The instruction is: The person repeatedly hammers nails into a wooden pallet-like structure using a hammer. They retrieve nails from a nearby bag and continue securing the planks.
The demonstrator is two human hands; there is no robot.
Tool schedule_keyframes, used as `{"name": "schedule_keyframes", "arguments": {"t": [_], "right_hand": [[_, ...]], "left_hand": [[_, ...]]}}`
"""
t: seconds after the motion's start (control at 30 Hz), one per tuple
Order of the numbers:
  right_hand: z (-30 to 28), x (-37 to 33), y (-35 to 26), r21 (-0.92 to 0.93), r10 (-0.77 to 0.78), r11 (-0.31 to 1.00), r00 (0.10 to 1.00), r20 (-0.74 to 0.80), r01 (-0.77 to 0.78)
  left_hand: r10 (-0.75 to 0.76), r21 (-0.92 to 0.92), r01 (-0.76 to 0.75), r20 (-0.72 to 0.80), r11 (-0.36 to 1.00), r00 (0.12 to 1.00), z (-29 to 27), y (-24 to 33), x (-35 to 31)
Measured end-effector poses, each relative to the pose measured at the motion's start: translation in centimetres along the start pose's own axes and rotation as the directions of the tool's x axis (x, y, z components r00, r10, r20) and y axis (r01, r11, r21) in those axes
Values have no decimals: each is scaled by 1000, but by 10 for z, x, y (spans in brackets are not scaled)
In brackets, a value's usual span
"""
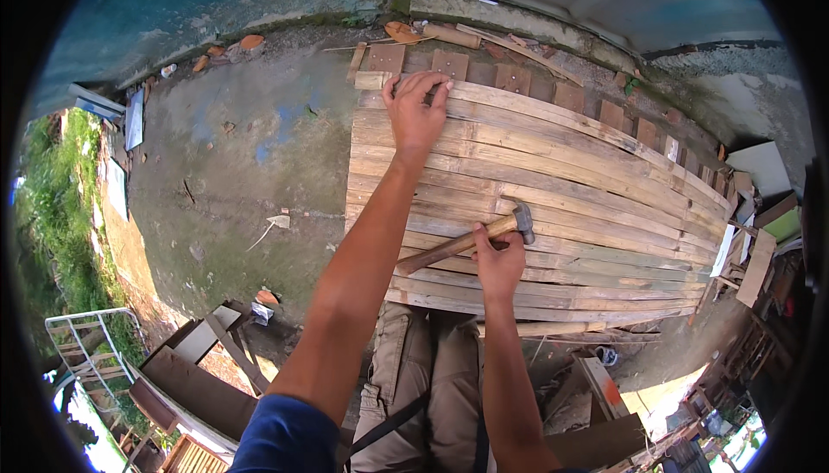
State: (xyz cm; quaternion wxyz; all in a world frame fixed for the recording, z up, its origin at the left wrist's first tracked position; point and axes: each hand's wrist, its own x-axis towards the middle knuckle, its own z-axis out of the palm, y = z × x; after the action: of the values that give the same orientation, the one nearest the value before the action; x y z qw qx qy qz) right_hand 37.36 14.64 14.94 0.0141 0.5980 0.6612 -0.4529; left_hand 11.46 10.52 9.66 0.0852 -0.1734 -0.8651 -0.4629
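Note:
A broad panel of long split bamboo slats (pixel 587 188) lies in front of me, its lengths running left to right. At its far left edge, my left hand (pixel 417 109) has its fingers bent over the outermost bamboo slat (pixel 492 97), with the thumb close to the index finger. Anything small between those fingertips is hidden. Nearer to me, my right hand (pixel 501 266) grips a hammer (pixel 458 246) by its wooden handle, close below the metal head. The hammer lies slantwise just over the slats, head toward the far right.
Short brown wooden blocks (pixel 514 79) line the panel's far edge. Beyond them runs a low concrete ledge (pixel 509 17) below a wall. Worn concrete floor (pixel 233 154) stretches left. Wood scraps (pixel 758 266) crowd the right end, and a white metal frame (pixel 95 343) stands lower left.

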Motion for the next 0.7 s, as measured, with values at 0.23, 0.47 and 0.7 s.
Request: {"name": "schedule_keyframes", "arguments": {"t": [0.23,0.47,0.7], "right_hand": [[-23,-3,-7,687,89,679,958,273,-259],[-75,-8,-50,715,61,553,876,478,-429],[-62,-10,-89,753,-49,454,831,555,-476]], "left_hand": [[33,48,-33,5,998,999,2,-1,8],[30,68,-32,24,997,999,4,-3,9],[23,53,-25,34,998,999,3,-3,9]]}}
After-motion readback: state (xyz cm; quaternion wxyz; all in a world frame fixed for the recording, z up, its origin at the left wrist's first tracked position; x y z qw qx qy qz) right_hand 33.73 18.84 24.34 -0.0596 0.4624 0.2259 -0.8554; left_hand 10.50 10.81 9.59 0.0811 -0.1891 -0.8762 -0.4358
